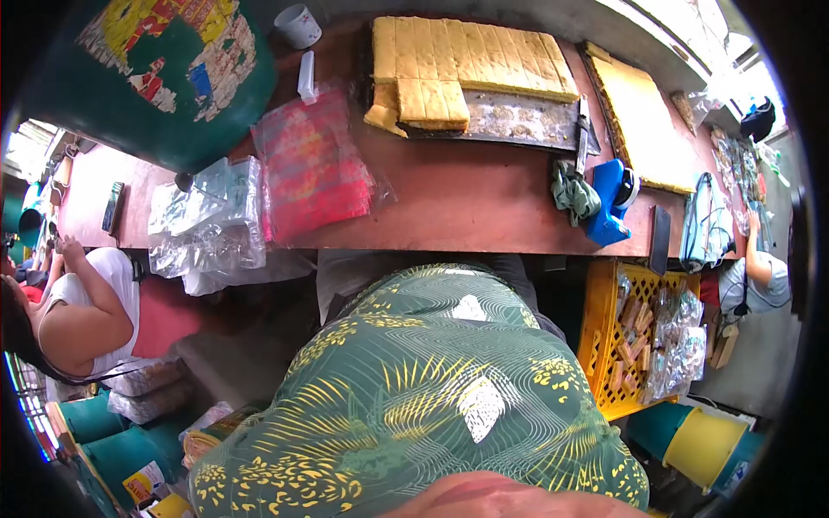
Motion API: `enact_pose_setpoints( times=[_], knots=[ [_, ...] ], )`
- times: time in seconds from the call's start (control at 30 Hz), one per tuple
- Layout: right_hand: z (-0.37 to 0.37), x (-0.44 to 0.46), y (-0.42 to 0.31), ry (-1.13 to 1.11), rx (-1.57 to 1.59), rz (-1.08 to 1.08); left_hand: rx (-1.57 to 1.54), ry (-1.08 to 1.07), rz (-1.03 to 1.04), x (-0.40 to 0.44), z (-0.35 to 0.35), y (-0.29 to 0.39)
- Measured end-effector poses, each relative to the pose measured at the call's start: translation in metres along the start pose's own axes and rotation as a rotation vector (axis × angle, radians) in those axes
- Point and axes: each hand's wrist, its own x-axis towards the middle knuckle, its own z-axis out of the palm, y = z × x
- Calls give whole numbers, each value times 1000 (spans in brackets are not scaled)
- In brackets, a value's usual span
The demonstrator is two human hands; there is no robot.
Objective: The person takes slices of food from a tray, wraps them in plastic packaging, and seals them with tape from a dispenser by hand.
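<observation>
Place: looks like a small bakery's cutting/packing room
Cake slabs point(479, 56): two on the counter point(484, 207), one cut into portions
Plastic bags point(207, 211): piled flat at the front edge
Tape dispenser point(608, 203): blue, same counter
Yellow crate point(595, 337): holds bagged pieces point(678, 354)
Staff: one person left point(104, 293), another person right point(758, 278)

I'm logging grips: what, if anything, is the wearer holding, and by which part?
Cannot tell: both hands are out of view. The blue plastic tape dispenser sits unheld.
</observation>
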Motion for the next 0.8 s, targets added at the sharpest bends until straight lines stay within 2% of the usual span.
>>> enact_pose_setpoints(
  times=[0.13, 0.2, 0.23, 0.27, 0.3, 0.33, 0.37, 0.4, 0.43, 0.5, 0.53, 0.57, 0.63, 0.73, 0.8],
  knots=[
    [-14, -4, -17, -49, -132, 54, 193, -148, -10, -2, -33, 55],
    [-33, -7, -62, -125, -461, 151, 293, -225, -25, 1, -65, 89],
    [-41, -12, -98, -143, -686, 164, 265, -210, 9, 6, -80, 104],
    [-47, -20, -142, -125, -849, 87, 12, -71, 254, 23, -94, 104],
    [-49, -39, -191, -43, -851, -123, -248, 58, 490, 37, -104, 101],
    [-47, -71, -245, 55, -786, -599, -294, 158, 636, 47, -116, 120],
    [-41, -57, -266, 34, -389, -762, -341, 262, 784, 61, -129, 144],
    [-28, -51, -299, -100, -81, -940, -233, 463, 835, 79, -136, 165],
    [-10, -74, -343, 120, -186, -1133, -124, 670, 882, 93, -144, 181],
    [16, -53, -405, 144, -270, -1554, 188, 828, 889, 157, -149, 173],
    [39, -23, -429, 76, -167, -1563, 346, 906, 876, 180, -148, 168],
    [59, -4, -452, 7, -61, -1570, 362, 919, 842, 182, -145, 169],
    [83, -20, -494, 406, -423, -1580, 398, 936, 771, 178, -132, 170],
    [101, 4, -529, 401, -535, -1467, 325, 895, 778, 185, -129, 163],
    [107, 29, -538, 451, -491, -1495, 340, 919, 812, 185, -129, 159]
  ],
)
